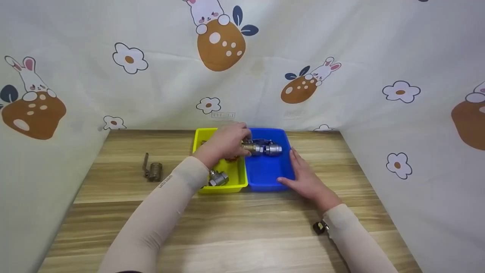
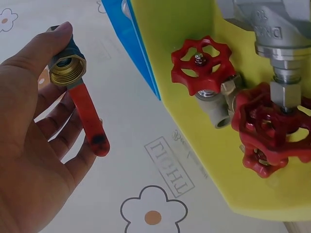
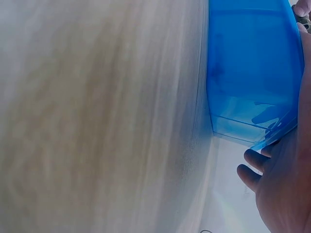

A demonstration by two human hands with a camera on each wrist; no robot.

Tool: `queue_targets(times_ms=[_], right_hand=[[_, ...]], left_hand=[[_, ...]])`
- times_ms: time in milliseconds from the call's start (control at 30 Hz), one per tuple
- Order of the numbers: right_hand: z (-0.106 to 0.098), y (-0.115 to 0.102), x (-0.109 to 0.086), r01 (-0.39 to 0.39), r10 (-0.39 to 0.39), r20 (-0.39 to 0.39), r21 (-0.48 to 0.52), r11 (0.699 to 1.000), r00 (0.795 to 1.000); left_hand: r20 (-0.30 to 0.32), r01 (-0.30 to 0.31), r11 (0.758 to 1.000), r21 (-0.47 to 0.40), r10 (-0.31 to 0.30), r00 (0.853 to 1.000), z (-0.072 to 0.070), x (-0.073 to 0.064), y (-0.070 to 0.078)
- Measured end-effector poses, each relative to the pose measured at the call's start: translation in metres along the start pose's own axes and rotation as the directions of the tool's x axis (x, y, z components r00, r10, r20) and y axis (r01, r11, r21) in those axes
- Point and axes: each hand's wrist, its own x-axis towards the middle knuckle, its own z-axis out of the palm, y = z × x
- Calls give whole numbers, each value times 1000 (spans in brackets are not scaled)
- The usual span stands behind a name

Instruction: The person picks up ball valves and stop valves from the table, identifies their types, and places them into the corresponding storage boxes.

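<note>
My left hand reaches over the yellow bin to the edge of the blue bin. Thumb and fingers grip a brass ball valve; its red lever hangs down across the fingers in the left wrist view. Metal ball valves lie at the back of the blue bin, just beyond the held one. My right hand rests at the blue bin's right side, fingers straight along the outer wall and thumb over the front corner. A silver valve lies at the front of the yellow bin.
Valves with red handwheels stand in the yellow bin. To its left, a ball valve with a raised lever sits on the wooden table. A printed curtain rises behind the bins and along both sides.
</note>
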Motion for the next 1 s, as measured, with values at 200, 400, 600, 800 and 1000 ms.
queue_targets(times_ms=[200, 400, 600, 800, 1000], right_hand=[[1, 1, 0, 2, -2, -2, 7, 1000, 1000], [0, 0, 0, 9, -9, 0, 2, 1000, 1000], [-1, -1, 0, 22, -22, -6, 7, 1000, 1000], [0, 0, 0, 17, -17, -9, 4, 1000, 1000], [0, -1, 0, -8, 8, 7, 8, 1000, 1000]], left_hand=[[33, 7, 1000, -12, -7, 999, 2, 9, 9], [30, -20, 1000, -12, 20, 999, 6, 17, 17], [13, -55, 998, 16, 55, 998, 12, 21, 25], [11, -71, 997, 30, 70, 997, 17, 25, 32], [19, -67, 997, 32, 67, 998, 22, 30, 40]])
